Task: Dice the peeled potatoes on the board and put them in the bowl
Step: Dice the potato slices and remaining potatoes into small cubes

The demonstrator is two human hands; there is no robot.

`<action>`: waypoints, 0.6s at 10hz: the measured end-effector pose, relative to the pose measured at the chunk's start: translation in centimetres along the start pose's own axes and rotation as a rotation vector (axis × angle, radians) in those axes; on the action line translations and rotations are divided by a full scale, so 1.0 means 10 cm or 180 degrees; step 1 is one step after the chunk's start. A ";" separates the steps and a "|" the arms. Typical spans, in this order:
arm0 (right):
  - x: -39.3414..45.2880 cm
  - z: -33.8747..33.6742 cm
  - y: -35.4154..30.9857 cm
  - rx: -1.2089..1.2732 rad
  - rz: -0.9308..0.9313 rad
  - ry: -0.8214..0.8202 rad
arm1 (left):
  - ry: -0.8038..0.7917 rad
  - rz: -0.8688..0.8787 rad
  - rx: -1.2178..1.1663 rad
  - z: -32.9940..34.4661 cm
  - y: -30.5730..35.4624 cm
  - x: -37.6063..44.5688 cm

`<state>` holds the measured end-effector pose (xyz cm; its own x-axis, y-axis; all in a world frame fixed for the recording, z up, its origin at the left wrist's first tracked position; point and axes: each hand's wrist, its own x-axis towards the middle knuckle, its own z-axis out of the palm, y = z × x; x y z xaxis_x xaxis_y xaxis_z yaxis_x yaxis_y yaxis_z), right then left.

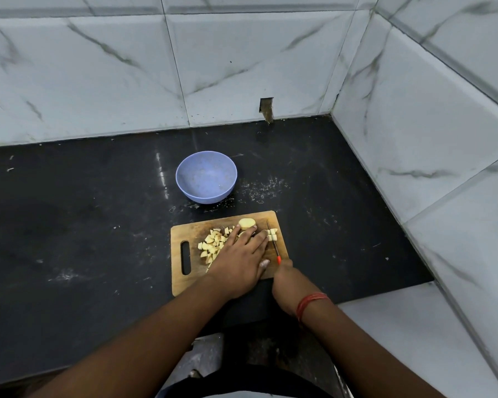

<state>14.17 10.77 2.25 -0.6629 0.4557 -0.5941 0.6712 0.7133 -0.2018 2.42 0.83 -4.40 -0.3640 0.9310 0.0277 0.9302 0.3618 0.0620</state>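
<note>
A wooden cutting board point(184, 285) lies on the black counter. A pile of diced potato point(212, 244) sits on its left half, and a peeled potato piece point(247, 223) lies at its far edge. My left hand point(240, 258) presses flat, fingers straight, on a potato strip that it mostly hides. My right hand point(288, 285) grips a knife point(273, 242) with a red handle, its blade down across the strip. A few cut cubes point(272, 234) lie to the right of the blade. The blue bowl point(206, 176) stands beyond the board and holds nothing.
Marble-tiled walls close off the counter at the back and the right, with a small hole point(266, 109) in the back wall. The black counter point(84, 225) stretches wide to the left. A pale ledge point(400, 340) lies at the near right.
</note>
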 end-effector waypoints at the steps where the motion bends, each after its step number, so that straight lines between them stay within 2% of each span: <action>1: -0.01 0.22 0.05 0.0237 0.0142 0.0030 | -0.0008 -0.0034 -0.0009 0.00 0.01 -0.01; 2: -0.06 0.32 0.13 0.0501 0.0538 0.0025 | -0.0007 -0.0046 0.0013 0.01 0.02 -0.01; 3: -0.19 0.40 0.22 0.0428 0.0232 -0.0016 | 0.0038 -0.0037 0.0026 0.02 0.01 -0.03; 4: -0.25 0.39 0.28 0.0601 0.0038 0.0259 | 0.0069 -0.0083 0.0015 0.04 -0.02 -0.06; 6: -0.15 0.21 0.18 0.0659 -0.0046 0.0416 | -0.0021 -0.0104 0.0053 0.05 -0.02 -0.09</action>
<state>17.06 10.19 1.15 -0.7012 0.5208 -0.4870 0.7061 0.6021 -0.3728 2.62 -0.04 -4.96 -0.3939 0.9190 0.0194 0.9185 0.3927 0.0463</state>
